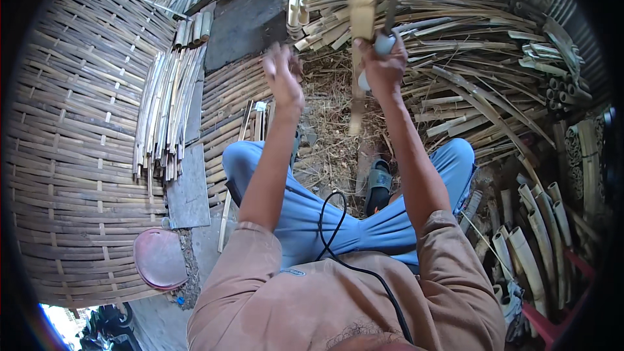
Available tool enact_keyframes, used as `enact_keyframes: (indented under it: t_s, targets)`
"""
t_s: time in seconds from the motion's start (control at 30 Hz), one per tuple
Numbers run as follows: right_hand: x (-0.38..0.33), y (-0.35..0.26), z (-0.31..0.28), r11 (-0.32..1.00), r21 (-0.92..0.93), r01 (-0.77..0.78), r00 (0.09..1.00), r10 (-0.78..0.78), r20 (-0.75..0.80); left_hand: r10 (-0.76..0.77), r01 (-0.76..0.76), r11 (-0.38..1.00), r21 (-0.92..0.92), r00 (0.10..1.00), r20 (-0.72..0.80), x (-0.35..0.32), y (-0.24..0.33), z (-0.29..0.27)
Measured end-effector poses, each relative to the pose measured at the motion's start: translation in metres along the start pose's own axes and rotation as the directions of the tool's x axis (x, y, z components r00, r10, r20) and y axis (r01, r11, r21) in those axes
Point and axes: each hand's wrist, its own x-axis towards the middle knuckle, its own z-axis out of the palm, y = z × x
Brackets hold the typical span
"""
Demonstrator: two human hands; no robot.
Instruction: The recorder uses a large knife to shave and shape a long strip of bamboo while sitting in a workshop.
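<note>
My right hand is closed around the pale, whitish handle of a long knife, its dark, narrow blade pointing away from me and blurred. Right beside that hand stands a split bamboo piece, smeared by motion. Its lower end shows below the hand, and whether my fingers also press on it I cannot make out. Raised to the left, my left hand has its fingers apart and holds nothing. It is slightly blurred, apart from the bamboo piece.
Split bamboo lengths lie piled ahead and right. Cut bamboo tubes stand near my right side, by a red frame. A woven bamboo panel spans the left, with bundled strips and a round reddish lid-like disc. Shavings litter the ground.
</note>
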Motion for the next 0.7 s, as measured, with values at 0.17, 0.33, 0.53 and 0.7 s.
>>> enact_keyframes:
  t_s: [0.17,0.33,0.53,0.7]
  targets:
    - [0.036,-0.017,-0.003,0.923,0.385,0.005,0.950,0.116,-0.291,-0.879,0.751,0.470,-0.464,0.355,-0.318,-0.046,-0.095,-0.075]
    - [0.036,-0.005,-0.022,0.744,0.605,-0.284,0.857,0.479,-0.187,-0.577,0.544,0.495,-0.678,0.789,0.211,-0.023,-0.082,-0.075]
    - [-0.005,0.066,-0.028,0.633,0.499,-0.592,0.690,0.718,-0.091,-0.205,0.108,0.781,-0.615,0.975,-0.090,0.023,0.000,-0.102]
    - [-0.124,0.156,-0.061,0.342,0.132,-0.930,0.344,0.939,-0.011,0.038,-0.182,0.920,-0.349,0.924,-0.381,0.036,0.034,-0.118]
